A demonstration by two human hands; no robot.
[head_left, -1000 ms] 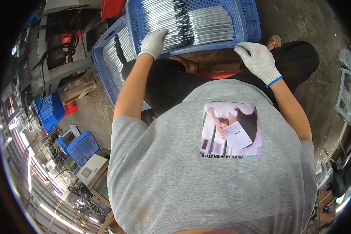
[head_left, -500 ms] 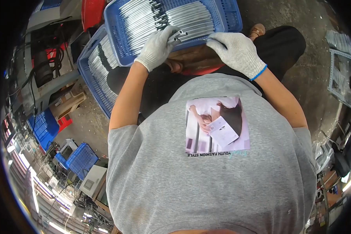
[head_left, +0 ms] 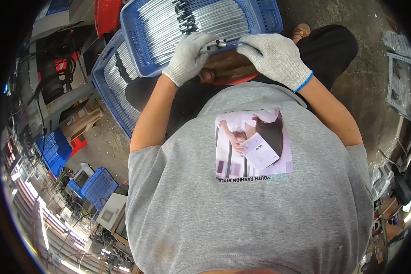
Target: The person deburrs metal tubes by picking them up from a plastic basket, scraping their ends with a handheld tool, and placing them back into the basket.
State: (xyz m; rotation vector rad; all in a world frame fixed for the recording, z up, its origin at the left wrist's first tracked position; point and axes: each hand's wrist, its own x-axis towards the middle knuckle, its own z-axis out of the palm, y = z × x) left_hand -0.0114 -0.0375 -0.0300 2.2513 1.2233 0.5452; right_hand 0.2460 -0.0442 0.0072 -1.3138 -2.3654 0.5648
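Observation:
My left hand (head_left: 187, 57), in a white knitted glove, is closed around a few metal tubes (head_left: 221, 42). Their dark, hollow ends point to the right, toward my other hand. My right hand (head_left: 278, 59), gloved too with a blue cuff edge, has thumb and fingers pinched together close to those ends; whatever lies between its fingertips is too small to make out. Just beyond both hands is a blue plastic basket (head_left: 144, 71), holding rows of silver tubes (head_left: 221, 20) with black ends meeting in the middle.
A second blue basket (head_left: 118, 123) with similar tubes stands at the left, partly under the first. My bent legs (head_left: 338, 50) flank the work. Machinery (head_left: 55, 91) and a blue crate (head_left: 98, 187) are farther left; a grey frame (head_left: 390, 86) stands at right.
My right hand has shifted slightly left, nearer the tubes. The tubes in my left hand have turned to lie more level, and that hand has moved a little right.

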